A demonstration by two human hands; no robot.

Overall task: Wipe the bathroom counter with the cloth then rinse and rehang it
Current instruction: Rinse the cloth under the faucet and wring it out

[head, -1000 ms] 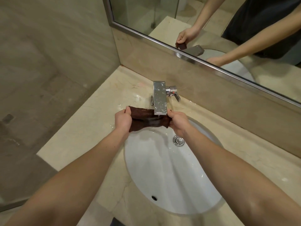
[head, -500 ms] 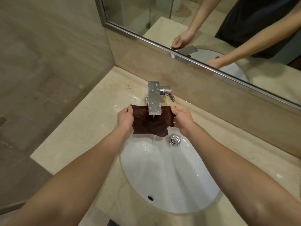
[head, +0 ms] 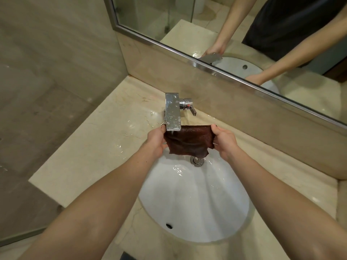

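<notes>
Left hand point(head: 156, 139) pinches the left top edge of the cloth point(head: 189, 142) and right hand point(head: 224, 141) pinches the right top edge, fingers curled on the fabric. Brown cloth is spread flat between the hands and hangs down from them over the back of the sink point(head: 187, 203). Tap point(head: 172, 114) spout end sits just above the cloth, close to the left hand, with a thin stream landing on the fabric. Drain point(head: 196, 160) is just below the cloth's bottom edge, between the wrists. Bench point(head: 84, 166) left of the left hand shows wet patches. Tap lever point(head: 191, 107) is beyond the hands, mirror point(head: 244, 34) further back.
</notes>
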